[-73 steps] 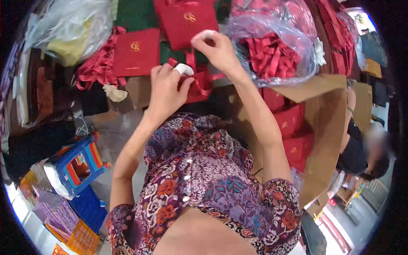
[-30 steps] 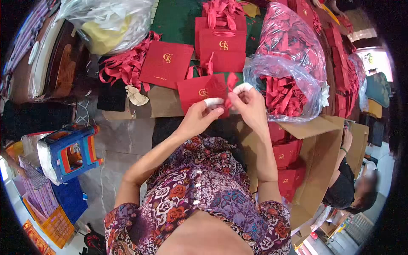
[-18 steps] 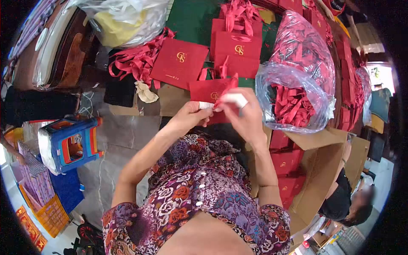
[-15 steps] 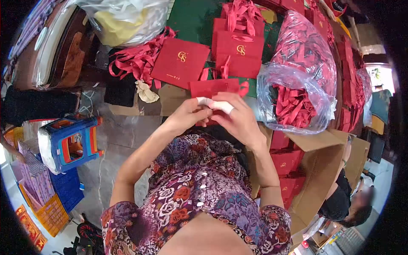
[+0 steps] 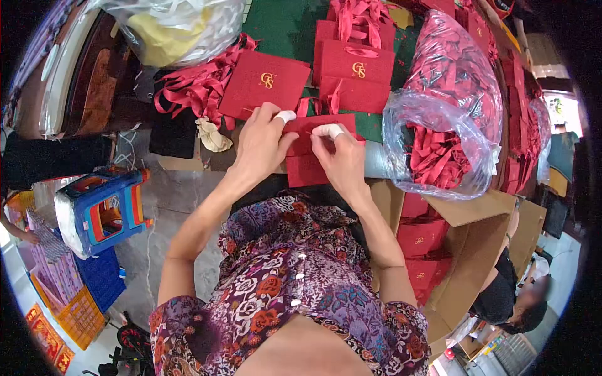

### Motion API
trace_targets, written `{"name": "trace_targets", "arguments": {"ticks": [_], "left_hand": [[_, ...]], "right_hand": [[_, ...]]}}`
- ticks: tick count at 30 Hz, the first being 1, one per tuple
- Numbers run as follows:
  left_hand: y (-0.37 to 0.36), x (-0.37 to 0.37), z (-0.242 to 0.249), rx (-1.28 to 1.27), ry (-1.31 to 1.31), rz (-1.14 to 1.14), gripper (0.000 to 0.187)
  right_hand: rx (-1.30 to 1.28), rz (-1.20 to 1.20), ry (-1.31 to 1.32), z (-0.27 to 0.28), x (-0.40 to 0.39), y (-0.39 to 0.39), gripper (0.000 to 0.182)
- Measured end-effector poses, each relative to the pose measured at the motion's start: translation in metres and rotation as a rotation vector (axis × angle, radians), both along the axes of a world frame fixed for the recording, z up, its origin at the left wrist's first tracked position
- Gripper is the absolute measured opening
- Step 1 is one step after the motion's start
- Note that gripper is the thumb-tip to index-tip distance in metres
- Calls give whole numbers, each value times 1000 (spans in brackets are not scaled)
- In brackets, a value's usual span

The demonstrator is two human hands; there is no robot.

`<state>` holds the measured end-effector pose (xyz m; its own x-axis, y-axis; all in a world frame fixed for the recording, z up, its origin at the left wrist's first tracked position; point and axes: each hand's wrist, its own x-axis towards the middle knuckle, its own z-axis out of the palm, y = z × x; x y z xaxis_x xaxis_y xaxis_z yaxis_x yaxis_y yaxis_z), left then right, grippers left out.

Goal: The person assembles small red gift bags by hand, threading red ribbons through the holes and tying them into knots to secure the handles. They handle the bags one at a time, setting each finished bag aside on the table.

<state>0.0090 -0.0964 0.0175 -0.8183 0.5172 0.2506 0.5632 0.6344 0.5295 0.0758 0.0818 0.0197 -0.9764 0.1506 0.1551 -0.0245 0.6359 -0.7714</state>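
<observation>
A red paper bag lies in front of me at the table edge, below both hands. My left hand is over its left side, thumb apart from the bent fingers, fingertips at the lower edge of a flat red bag with gold letters. My right hand is above the right part of the near bag, thumb and forefinger pinched together; what they hold is too small to make out. White tape wraps a finger on each hand. Red ribbon handles stick up just behind.
Loose red ribbons lie at the left beside a cream cloth. A clear plastic sack of red ribbons stands right. Lettered red bags stand behind. An open cardboard box holds red bags. A person is at lower right.
My hands were together above the near bag and have come apart. The left hand has moved left and up to the lettered bag; the right has dropped slightly toward the near bag.
</observation>
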Motion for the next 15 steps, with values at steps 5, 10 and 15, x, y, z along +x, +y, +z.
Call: {"name": "trace_targets", "arguments": {"ticks": [5, 10, 15], "left_hand": [[5, 3, -2, -21, -62, -10, 28], [7, 3, -1, 86, -240, 21, 16], [14, 10, 5, 76, -167, 15, 10]], "right_hand": [[55, -48, 5, -11, -4, -7, 12], [97, -40, 21, -14, 1, -8, 13], [27, -82, -57, -3, 1, -11, 13]]}}
